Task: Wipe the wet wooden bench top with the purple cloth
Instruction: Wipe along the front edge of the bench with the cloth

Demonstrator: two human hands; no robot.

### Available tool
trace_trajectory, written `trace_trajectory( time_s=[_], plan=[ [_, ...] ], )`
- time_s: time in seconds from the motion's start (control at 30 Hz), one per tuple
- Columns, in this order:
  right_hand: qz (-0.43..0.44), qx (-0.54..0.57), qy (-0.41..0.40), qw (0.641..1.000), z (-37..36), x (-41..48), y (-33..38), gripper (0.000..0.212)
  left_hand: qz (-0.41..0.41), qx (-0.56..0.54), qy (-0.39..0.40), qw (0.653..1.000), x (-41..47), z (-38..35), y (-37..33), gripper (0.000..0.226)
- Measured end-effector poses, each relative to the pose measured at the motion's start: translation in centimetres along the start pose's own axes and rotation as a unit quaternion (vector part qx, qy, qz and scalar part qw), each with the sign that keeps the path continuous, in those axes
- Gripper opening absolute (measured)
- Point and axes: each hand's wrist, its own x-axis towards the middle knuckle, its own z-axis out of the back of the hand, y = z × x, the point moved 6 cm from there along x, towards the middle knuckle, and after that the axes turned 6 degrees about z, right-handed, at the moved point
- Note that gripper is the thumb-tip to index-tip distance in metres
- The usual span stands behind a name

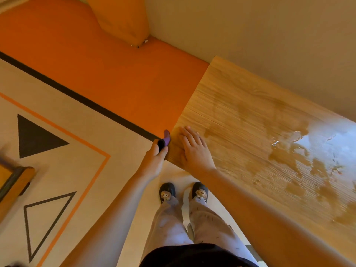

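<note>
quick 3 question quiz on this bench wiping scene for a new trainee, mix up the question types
1. True or false: the right hand lies flat on the wooden bench top.
2. Where is the purple cloth?
A) draped over the orange cushion
B) gripped in the left hand at the bench's end edge
C) lying on the rug
3. Fill in: the shiny puddle sits toward the person's ___ side of the bench.

Key: 1 true; 2 B; 3 right.
</note>
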Motion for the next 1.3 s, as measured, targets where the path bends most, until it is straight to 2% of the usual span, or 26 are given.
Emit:
trace_trajectory(
  time_s=[0.1, 0.27, 0.43, 0.6, 0.73, 0.87, 1.03, 1.3],
  plan=[
    [-0.006, -0.033, 0.002, 0.999, -0.6, -0.2, 0.2, 0.055, -0.009, -0.011, 0.014, 1.0, 1.5, -0.5, -2.4, 0.042],
    [-0.025, -0.049, -0.021, 0.998, -0.9, -0.2, -0.1, 0.053, -0.022, -0.031, 0.035, 0.999, 4.0, -1.2, -5.7, 0.036],
    [-0.029, -0.05, -0.031, 0.998, -1.9, -0.3, 0.8, 0.051, -0.035, -0.033, 0.079, 0.996, 3.5, -0.8, -3.5, 0.038],
    [-0.029, -0.067, -0.018, 0.997, -2.0, -0.3, 0.4, 0.053, 0.013, -0.062, 0.145, 0.987, 2.6, -0.1, 0.6, 0.044],
    [-0.029, -0.07, -0.03, 0.997, -2.0, -0.2, 0.6, 0.054, 0.012, -0.08, 0.136, 0.987, 3.1, -0.3, -1.3, 0.043],
    [-0.027, -0.068, -0.036, 0.997, -1.9, -0.1, 0.5, 0.055, -0.006, -0.049, 0.105, 0.993, 5.9, -1.4, -6.5, 0.033],
    [-0.018, -0.067, -0.045, 0.997, -1.9, 0.0, 0.3, 0.053, -0.03, -0.004, 0.092, 0.995, 9.4, -2.9, -11.8, 0.037],
    [-0.024, -0.031, -0.049, 0.998, -1.8, 0.0, 0.1, 0.053, 0.007, -0.078, 0.112, 0.991, 5.8, -1.9, -7.5, 0.045]
  ],
)
